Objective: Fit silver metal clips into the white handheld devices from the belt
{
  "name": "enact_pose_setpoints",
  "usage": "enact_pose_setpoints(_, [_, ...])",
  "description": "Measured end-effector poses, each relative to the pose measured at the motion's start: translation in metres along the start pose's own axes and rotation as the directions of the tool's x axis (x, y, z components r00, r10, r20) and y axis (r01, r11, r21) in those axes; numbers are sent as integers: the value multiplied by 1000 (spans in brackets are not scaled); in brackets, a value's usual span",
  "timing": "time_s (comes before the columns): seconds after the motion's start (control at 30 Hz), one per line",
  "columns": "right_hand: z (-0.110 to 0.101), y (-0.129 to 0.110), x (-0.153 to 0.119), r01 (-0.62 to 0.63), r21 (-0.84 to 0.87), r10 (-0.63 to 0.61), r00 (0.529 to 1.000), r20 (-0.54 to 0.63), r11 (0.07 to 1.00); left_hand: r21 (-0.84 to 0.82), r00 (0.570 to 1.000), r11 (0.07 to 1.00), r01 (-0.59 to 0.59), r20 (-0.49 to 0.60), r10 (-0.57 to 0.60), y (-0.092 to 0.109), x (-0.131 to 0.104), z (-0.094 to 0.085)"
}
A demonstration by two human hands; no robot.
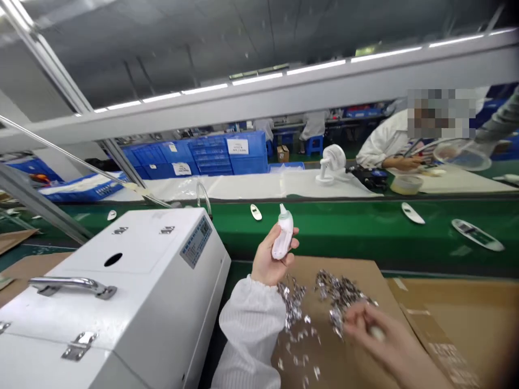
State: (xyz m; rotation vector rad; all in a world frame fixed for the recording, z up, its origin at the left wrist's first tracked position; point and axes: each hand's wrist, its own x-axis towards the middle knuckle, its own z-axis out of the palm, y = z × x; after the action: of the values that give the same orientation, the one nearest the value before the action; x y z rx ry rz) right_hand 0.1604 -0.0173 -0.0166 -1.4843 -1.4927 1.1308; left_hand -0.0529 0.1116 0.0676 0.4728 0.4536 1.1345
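My left hand (265,263) is wrapped round a white ear thermometer body (283,237), held upright with its pale green-collared tip pointing up. Its open, hollow-looking side faces me. Lower right, my right hand (379,335) is at the edge of a pile of small shiny metal clips (344,292), thumb and fingers pinched together. Motion blur hides what lies between the fingertips; something small and pale shows by the palm. More loose metal clips (294,302) are scattered beneath my left wrist. They lie on a sheet of brown cardboard (320,356).
A white metal box with a handle (162,292) stands at left. Beyond the cardboard runs a green conveyor belt (324,227) bearing several white shells (477,234). A small white fan (333,162) and a co-worker (385,135) are across it. Blue crates (247,154) stand behind.
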Motion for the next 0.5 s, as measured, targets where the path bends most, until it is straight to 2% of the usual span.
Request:
enact_pose_setpoints(0.1, [-6,-50,15,118,53,-110,986,-127,992,85,998,995,51,-39,-48,-32,-21,10])
enact_pose_setpoints(0.2, [-3,-81,27,246,22,-237,951,-199,969,161,997,987,-1,-81,15,-53,-37,12])
enact_pose_setpoints(0.33, [3,-88,31,383,-134,-402,902,-161,914,331,978,939,-93,-145,148,-65,-58,11])
enact_pose_setpoints(0.4, [6,-85,31,430,-218,-463,878,-125,876,395,978,916,-75,-149,145,-67,-66,9])
enact_pose_setpoints(0.5, [8,-83,30,465,-302,-509,856,-87,832,395,979,916,-78,-144,146,-69,-72,8])
